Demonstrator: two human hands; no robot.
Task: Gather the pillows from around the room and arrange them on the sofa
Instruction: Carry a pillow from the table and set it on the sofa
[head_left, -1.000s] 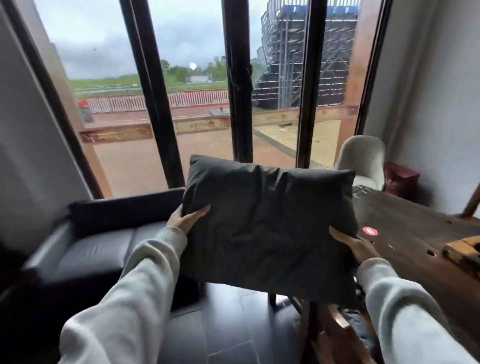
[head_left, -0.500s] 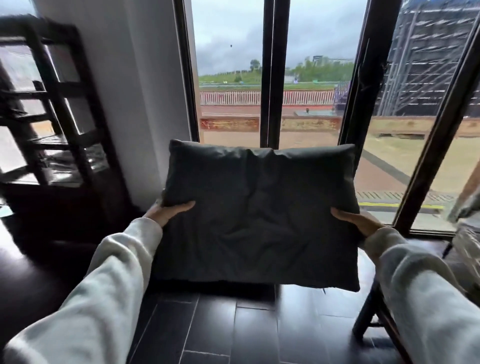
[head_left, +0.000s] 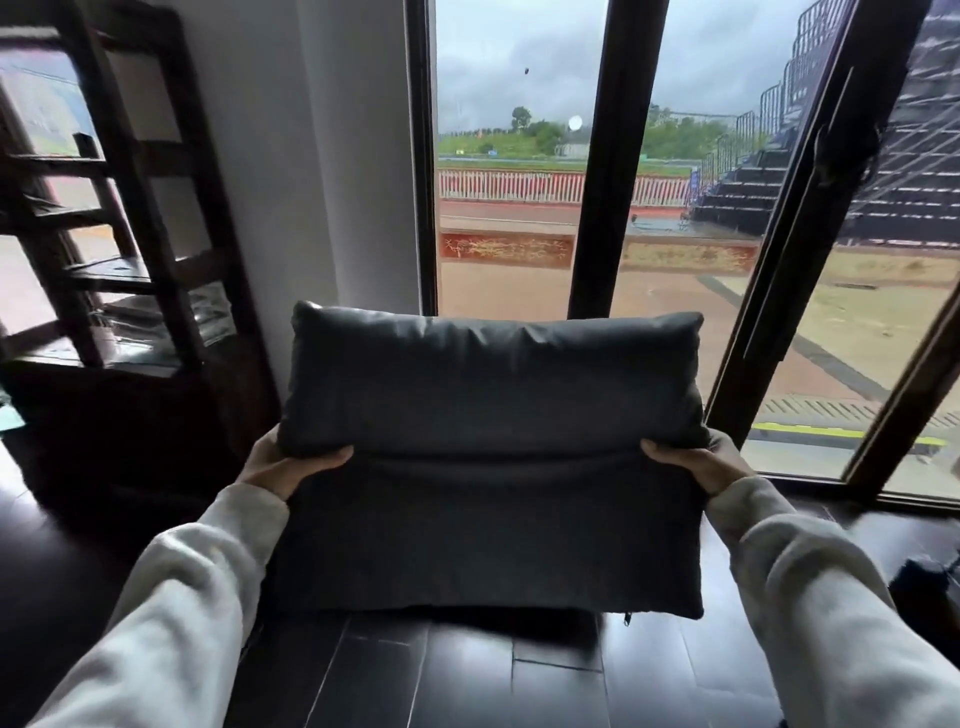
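Note:
A dark grey pillow (head_left: 493, 457) hangs in front of me, held up off the floor and creased across its middle. My left hand (head_left: 283, 465) grips its left edge and my right hand (head_left: 698, 460) grips its right edge, thumbs pressed on the near face. Both arms wear pale sleeves. The sofa is out of sight in this view.
A dark wooden shelf unit (head_left: 119, 218) stands at the left against a white wall (head_left: 311, 156). Tall dark-framed windows (head_left: 608, 156) fill the space ahead. Dark plank flooring (head_left: 467, 675) lies below. A dark object (head_left: 924, 587) sits at the right edge.
The view has swung left, away from the sofa and wooden table, to the shelf and windows. The pillow has folded along its middle between my hands.

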